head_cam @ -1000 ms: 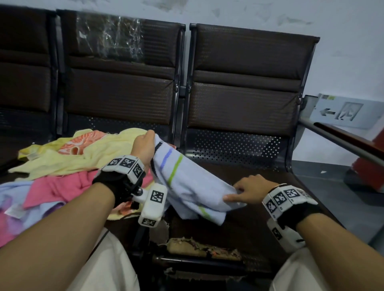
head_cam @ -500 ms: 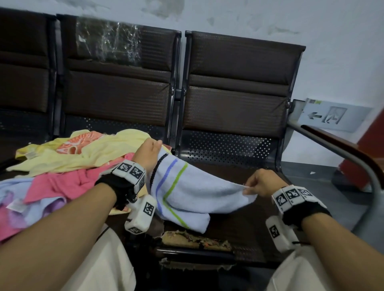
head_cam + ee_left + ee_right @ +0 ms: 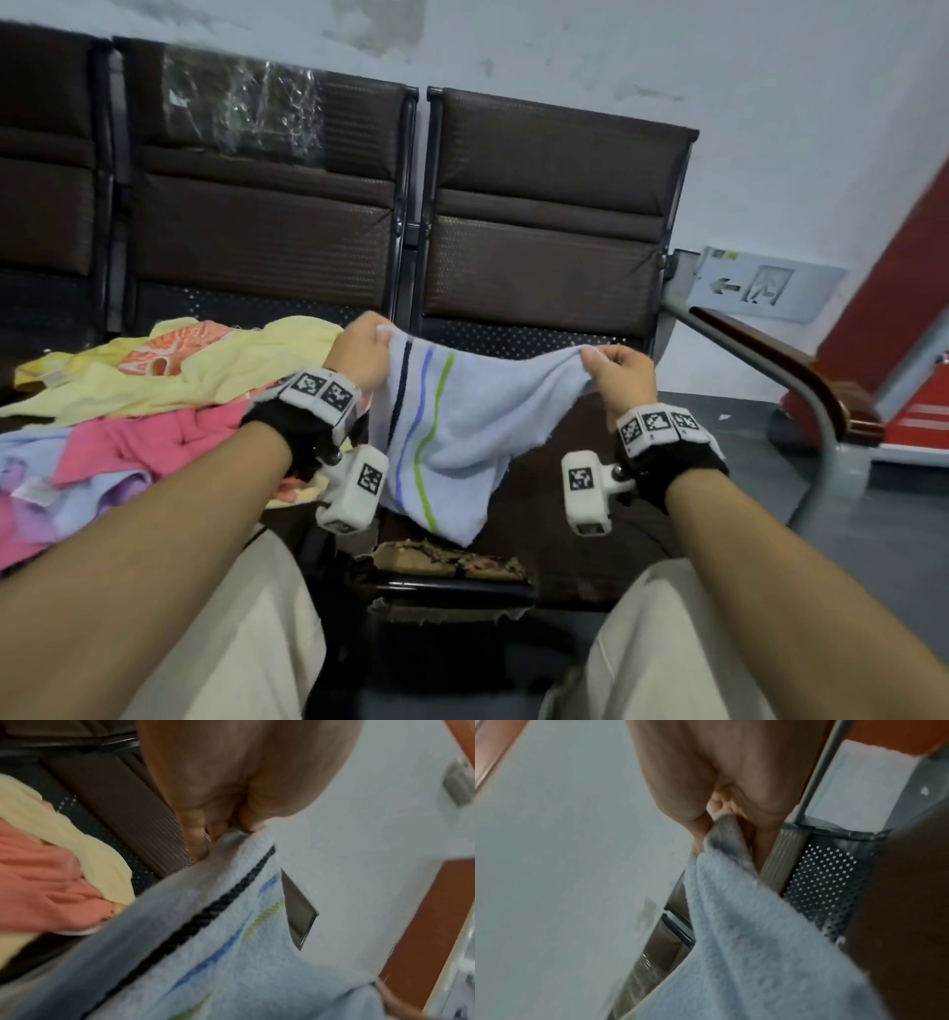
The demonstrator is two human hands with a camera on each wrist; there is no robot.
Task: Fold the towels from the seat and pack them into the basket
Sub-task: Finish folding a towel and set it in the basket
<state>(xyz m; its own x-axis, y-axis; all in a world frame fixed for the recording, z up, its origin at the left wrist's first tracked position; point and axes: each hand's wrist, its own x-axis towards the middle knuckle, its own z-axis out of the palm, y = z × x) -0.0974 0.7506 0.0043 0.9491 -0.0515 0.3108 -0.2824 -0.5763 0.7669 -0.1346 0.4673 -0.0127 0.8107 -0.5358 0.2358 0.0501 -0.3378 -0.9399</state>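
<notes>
Three dark brown seats [image 3: 539, 216] stand joined in a row against a pale wall [image 3: 770, 103]. On the middle seat lies a loose heap of towels [image 3: 154, 411], yellow, pink and lilac. Above the rightmost seat pan hangs a light blue striped towel [image 3: 462, 437], stretched between both hands and sagging in the middle. The left hand [image 3: 359, 354] pinches its upper corner beside the dark stripe; the right hand [image 3: 619, 372] pinches the opposite upper corner between thumb and curled fingers.
</notes>
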